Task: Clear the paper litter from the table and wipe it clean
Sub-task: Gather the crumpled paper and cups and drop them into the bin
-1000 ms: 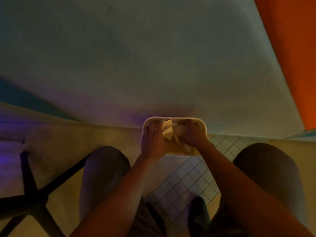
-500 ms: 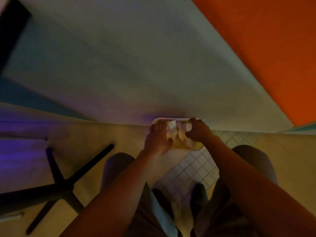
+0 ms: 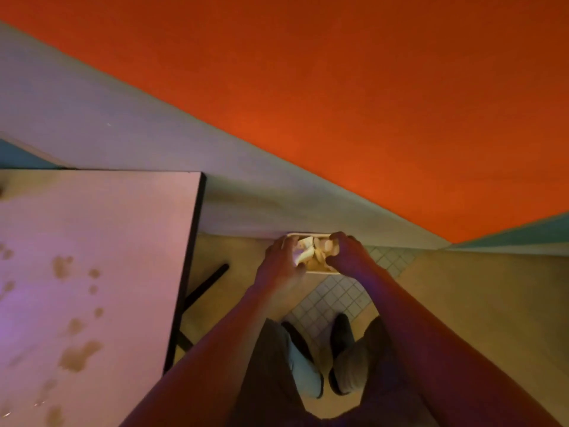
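Both hands curled tight on the tray [image 3: 311, 270] w/ paper litter [image 3: 308, 252] piled in it, left hand [image 3: 281, 266] & right hand [image 3: 348, 257] at its sides, out over the floor beside the stained table [image 3: 92, 257]; I'd keep it level so nothing spills.

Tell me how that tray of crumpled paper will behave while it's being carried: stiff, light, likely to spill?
The tray probably stays stiff: each hand, left hand and right hand, grips one end and it shows no sag. It is likely light, holding only crumpled paper. The loose pieces sit near the rim, so a tilt could spill them.
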{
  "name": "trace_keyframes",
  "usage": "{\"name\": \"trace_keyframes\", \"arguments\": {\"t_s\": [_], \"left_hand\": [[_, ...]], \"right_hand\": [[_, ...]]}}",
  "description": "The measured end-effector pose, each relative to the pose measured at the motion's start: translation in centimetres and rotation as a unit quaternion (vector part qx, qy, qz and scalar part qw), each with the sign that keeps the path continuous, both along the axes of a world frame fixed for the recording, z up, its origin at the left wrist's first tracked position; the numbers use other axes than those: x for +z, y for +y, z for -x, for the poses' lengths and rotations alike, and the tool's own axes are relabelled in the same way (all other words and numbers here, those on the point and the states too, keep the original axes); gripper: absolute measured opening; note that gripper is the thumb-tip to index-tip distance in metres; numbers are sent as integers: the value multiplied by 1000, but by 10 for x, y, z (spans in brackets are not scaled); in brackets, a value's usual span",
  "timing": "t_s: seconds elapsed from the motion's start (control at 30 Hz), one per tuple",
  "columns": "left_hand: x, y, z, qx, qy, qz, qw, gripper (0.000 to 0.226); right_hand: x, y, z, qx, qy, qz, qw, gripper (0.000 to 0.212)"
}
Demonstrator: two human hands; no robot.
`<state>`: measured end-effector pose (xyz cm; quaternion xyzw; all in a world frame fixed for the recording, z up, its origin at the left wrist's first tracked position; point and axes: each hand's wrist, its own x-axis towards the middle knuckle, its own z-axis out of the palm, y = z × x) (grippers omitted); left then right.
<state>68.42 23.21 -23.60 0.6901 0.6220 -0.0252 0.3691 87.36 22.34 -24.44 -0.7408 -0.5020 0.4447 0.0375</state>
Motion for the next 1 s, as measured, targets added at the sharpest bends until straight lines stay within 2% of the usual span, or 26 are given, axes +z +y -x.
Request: {"name": "trace_keyframes", "arguments": {"t_s": [0.27, 0.43, 0.67, 1.0], "left_hand": [[133, 11, 25, 24, -25, -25, 999, 70], [202, 13, 46, 75, -45, -61, 994, 72], [265, 14, 90, 119, -69, -142, 980, 65], [308, 11, 173, 180, -80, -227, 954, 59]], "right_hand": [[134, -8, 18, 0, 10, -20, 1000, 62], [197, -7, 42, 0, 29, -45, 999, 62], [248, 10, 77, 52, 17, -83, 995, 62], [280, 35, 163, 124, 33, -156, 979, 58]]}}
